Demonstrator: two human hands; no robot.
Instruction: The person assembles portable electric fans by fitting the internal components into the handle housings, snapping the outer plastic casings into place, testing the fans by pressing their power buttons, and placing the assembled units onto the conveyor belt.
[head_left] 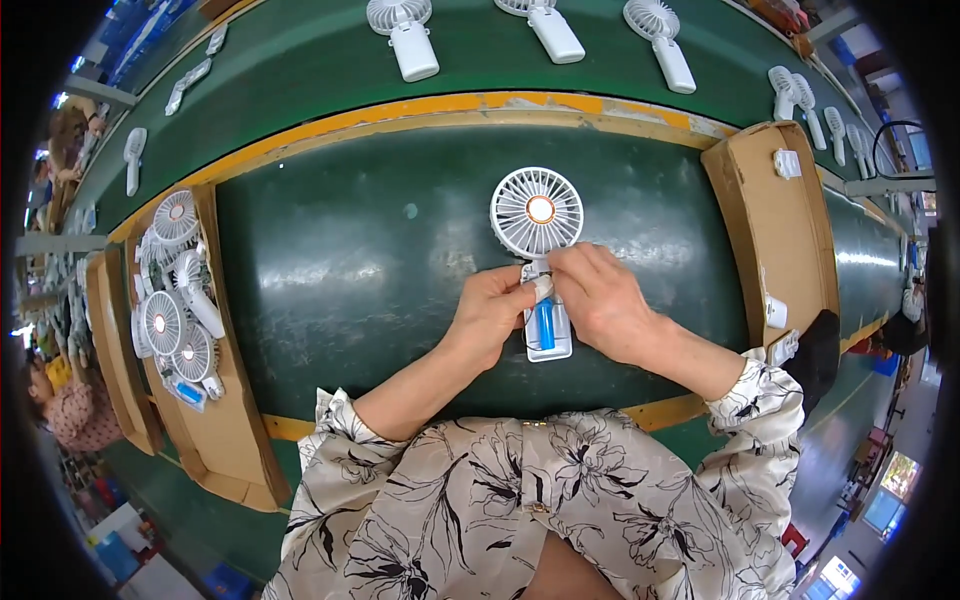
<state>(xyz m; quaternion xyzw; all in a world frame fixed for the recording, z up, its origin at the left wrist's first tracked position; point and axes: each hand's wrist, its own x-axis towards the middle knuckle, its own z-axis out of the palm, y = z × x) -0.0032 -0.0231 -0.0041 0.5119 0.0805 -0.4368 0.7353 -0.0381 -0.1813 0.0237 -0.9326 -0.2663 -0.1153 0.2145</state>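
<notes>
A white handheld fan (508, 222) lies face up in front of me, its round grille pointing away and an orange ring at its centre. Its handle is opened up, so a blue cylindrical battery (546, 328) shows inside the white shell (562, 347). My left hand (487, 315) is closed on the handle's upper left side, with the thumb near the battery's top end. At the neck, just below the grille, the fingers of my right hand (606, 306) are pinched together. Whatever they hold is hidden behind them.
To the left, a cardboard box (225, 440) holds several white fans (163, 322). On the right stands another cardboard tray (790, 235) with a few small white parts (787, 163). Beyond a yellow-edged ledge (480, 104), more fans (412, 45) lie on a green surface.
</notes>
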